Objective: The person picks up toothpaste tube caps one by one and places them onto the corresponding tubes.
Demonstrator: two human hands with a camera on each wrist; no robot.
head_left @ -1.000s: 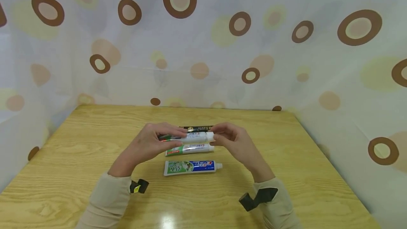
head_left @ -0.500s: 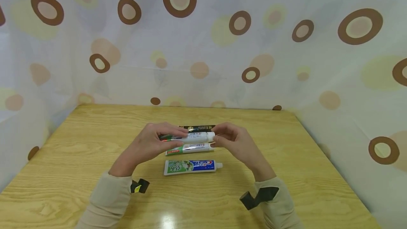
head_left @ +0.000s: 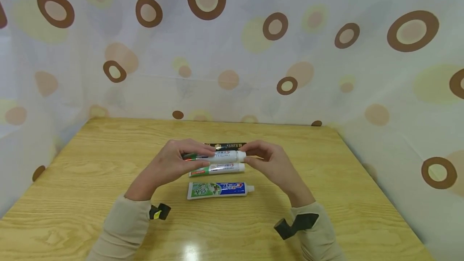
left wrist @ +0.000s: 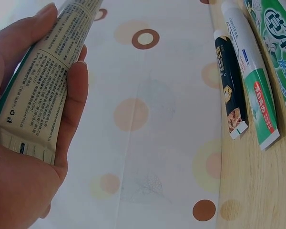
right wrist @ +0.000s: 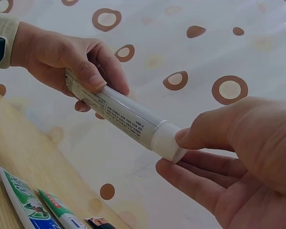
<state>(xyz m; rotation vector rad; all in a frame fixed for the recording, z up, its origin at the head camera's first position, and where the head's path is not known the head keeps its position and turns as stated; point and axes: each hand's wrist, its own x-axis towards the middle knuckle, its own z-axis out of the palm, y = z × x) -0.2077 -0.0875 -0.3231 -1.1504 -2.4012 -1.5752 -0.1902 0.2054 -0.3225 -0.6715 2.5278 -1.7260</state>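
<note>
A toothpaste tube (head_left: 225, 156) is held in the air, lying roughly level above the table. My left hand (head_left: 168, 162) grips its body near the flat crimped end; printed small text covers the side seen in the left wrist view. At the other end, my right hand (head_left: 273, 166) pinches the white cap (right wrist: 167, 142) between thumb and fingers. The cap sits on the tube's end. Below the held tube, a white and green toothpaste tube (head_left: 226, 168) lies on the table, partly covered by the left fingers in the head view.
A green and blue toothpaste tube (head_left: 217, 189) lies nearer on the wooden table (head_left: 232, 228). Beyond the held tube is a black toothpaste tube (head_left: 230, 146), partly hidden by the hands. A patterned white sheet (head_left: 232, 59) stands behind the table and along its sides.
The right hand's fingers have shifted slightly around the cap. The left hand and the held tube stay almost in place, and the tubes on the table have not moved.
</note>
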